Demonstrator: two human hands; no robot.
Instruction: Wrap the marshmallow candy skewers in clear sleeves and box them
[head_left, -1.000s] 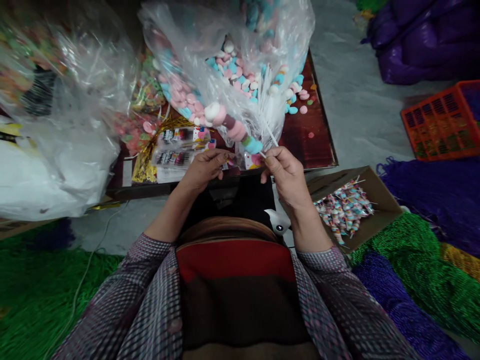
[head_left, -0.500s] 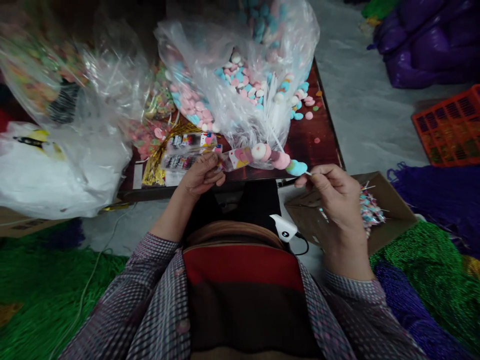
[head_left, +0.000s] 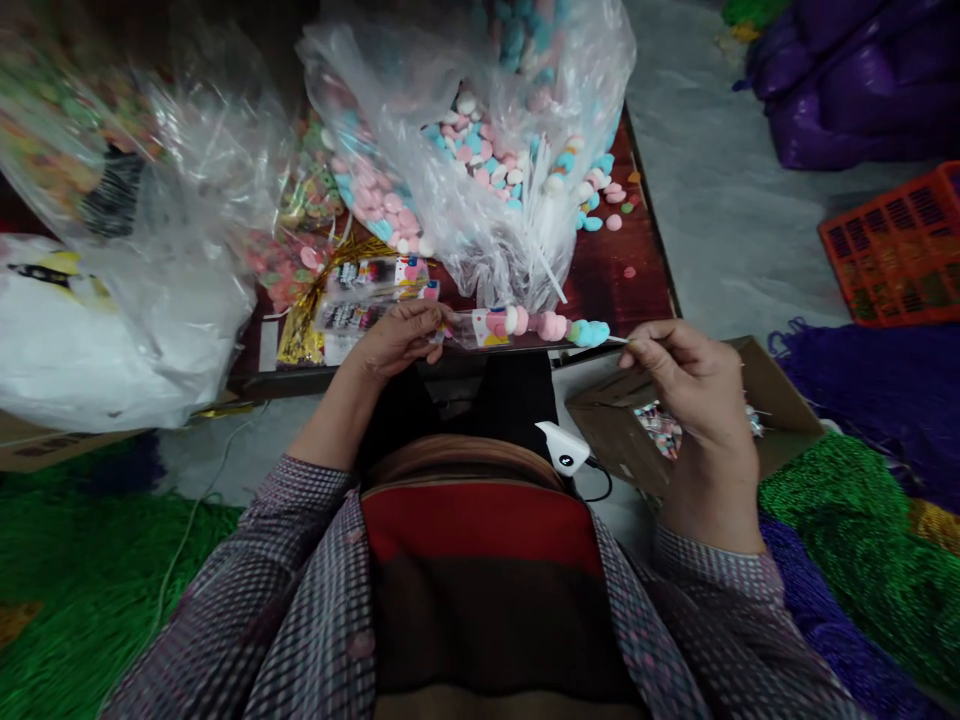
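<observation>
Between my hands, a candy skewer (head_left: 553,326) of pink, white and blue soft sweets lies nearly level above the table's front edge. My right hand (head_left: 686,375) pinches the bare white stick at its blue end. The other end sits inside a clear printed plastic bag (head_left: 487,326), whose far end is pinched in my left hand (head_left: 405,338). Flat printed bags (head_left: 360,300) and gold twist ties (head_left: 306,325) lie just beyond my left hand. A bundle of white sticks (head_left: 538,220) rests on the big candy bag.
A large clear bag of pink, blue and white sweets (head_left: 382,205) covers the table's back. Other candy bags (head_left: 52,130) and a white bag (head_left: 112,340) stand left. A cardboard box (head_left: 787,400) with wrapped skewers is below right, near an orange crate (head_left: 892,250).
My right hand has moved slightly right with the stick. The skewer has straightened, and more of it is within the bag. My left hand keeps its pinch.
</observation>
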